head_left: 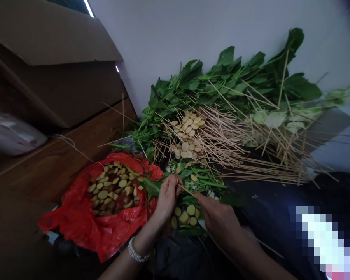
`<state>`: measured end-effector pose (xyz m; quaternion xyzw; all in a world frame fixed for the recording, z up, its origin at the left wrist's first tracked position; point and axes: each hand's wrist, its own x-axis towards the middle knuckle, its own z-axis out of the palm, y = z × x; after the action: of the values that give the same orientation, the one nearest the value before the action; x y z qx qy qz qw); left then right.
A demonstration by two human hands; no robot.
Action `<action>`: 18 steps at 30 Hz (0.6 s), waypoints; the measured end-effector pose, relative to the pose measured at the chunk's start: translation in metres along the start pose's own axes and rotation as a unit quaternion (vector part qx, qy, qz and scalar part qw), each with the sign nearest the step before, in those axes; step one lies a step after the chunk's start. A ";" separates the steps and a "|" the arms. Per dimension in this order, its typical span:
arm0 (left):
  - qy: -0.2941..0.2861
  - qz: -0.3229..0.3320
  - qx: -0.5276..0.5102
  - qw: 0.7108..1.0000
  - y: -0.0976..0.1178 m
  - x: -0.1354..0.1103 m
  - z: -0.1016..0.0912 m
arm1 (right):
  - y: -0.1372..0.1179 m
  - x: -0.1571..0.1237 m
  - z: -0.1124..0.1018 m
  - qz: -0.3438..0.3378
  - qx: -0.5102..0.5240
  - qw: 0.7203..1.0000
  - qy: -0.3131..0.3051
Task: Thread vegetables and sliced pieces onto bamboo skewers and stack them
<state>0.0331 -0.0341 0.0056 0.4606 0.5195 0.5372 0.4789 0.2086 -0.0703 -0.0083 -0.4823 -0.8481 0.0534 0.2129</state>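
My left hand (pixel 166 198), with a bead bracelet at the wrist, pinches a small piece at the tip of a thin bamboo skewer (pixel 188 191). My right hand (pixel 218 217) is closed on the other end of that skewer. Both hands hover over green leaves and several pale round slices (pixel 185 216). Just left of my left hand lies a red plastic bag (pixel 84 217) filled with sliced yellow-brown pieces (pixel 113 188).
A big heap of bare bamboo skewers (pixel 236 147) lies behind the hands, with skewered pale slices (pixel 188 134) on it. Leafy green stalks (pixel 230 81) are piled against the white wall. A cardboard box (pixel 46 58) stands at the left on a wooden surface (pixel 46 171).
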 end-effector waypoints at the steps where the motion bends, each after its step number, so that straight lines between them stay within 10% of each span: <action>1: 0.016 0.010 0.010 1.000 0.000 -0.002 0.004 | 0.000 0.000 0.001 -0.001 -0.003 1.000 0.004; 18: 0.059 -0.020 0.025 0.998 -0.003 -0.011 0.021 | -0.005 -0.003 0.007 0.032 0.029 0.999 -0.025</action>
<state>0.0556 -0.0429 0.0032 0.4295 0.5692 0.5406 0.4464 0.2029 -0.0751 -0.0138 -0.5015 -0.8353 0.0972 0.2034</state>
